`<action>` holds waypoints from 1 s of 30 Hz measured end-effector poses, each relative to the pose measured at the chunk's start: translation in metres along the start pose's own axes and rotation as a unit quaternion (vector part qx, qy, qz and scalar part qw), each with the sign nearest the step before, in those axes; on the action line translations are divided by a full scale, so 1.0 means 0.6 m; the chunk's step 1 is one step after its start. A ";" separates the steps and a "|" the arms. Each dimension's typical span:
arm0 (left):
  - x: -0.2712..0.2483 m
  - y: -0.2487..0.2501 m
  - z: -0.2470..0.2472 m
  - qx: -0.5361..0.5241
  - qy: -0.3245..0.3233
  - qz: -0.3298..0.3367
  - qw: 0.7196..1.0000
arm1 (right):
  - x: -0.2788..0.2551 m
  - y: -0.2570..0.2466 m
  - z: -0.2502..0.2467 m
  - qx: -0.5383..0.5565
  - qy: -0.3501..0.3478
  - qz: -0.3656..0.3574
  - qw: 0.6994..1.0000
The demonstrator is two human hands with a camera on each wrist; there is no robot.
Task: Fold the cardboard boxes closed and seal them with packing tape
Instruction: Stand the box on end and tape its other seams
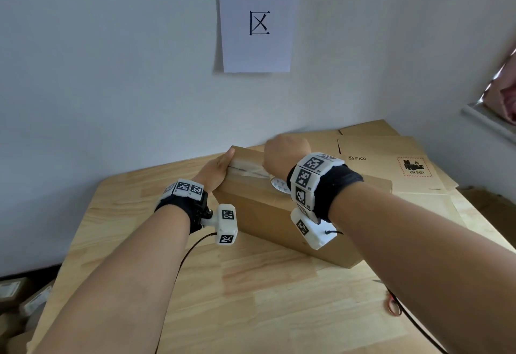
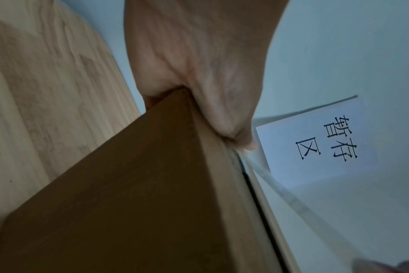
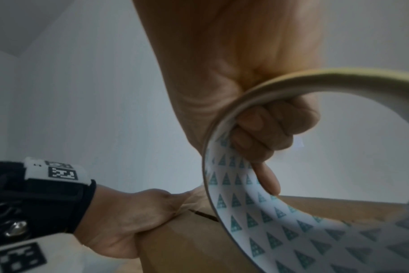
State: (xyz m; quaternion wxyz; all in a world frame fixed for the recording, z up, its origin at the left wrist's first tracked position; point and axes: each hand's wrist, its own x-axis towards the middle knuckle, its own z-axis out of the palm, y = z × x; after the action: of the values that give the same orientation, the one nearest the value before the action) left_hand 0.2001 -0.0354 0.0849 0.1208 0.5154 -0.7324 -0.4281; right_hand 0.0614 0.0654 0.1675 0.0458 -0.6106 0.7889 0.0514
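Note:
A closed brown cardboard box lies across the wooden table. My left hand grips its left end, thumb on top over the end of a clear tape strip that runs along the top seam. My right hand hovers above the box's middle, fingers curled through the tape roll. In the right wrist view the tape roll shows a white core with teal triangles, with my fingers inside it. The left wrist view shows the box and the tape strip lifting off its edge.
Flattened cardboard boxes are stacked at the table's back right. A paper sign hangs on the wall just behind the box. A red and black cable lies at the table's right edge. More boxes sit on the floor at lower left.

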 end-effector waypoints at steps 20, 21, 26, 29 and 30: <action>0.004 0.005 0.004 0.114 0.039 0.008 0.993 | -0.016 0.060 0.007 0.173 0.029 -0.035 0.984; 0.003 0.005 0.004 0.114 0.036 0.010 0.993 | -0.020 0.058 0.006 0.150 0.034 -0.038 0.987; 0.001 0.000 -0.003 0.092 0.021 0.014 0.995 | -0.020 0.065 0.005 0.056 0.018 -0.027 0.998; 0.006 0.001 0.001 0.095 0.039 0.017 0.995 | -0.016 0.071 0.008 0.056 0.008 -0.013 0.998; 0.008 0.003 0.004 0.101 0.049 0.021 0.993 | -0.014 0.071 0.009 0.052 0.007 -0.010 0.999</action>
State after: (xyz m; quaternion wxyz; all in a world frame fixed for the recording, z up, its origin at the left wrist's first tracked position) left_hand 0.1954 -0.0378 0.0833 0.1129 0.5304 -0.7755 -0.3234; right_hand 0.0221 0.0849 0.1645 0.0721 -0.6155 0.7848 0.0053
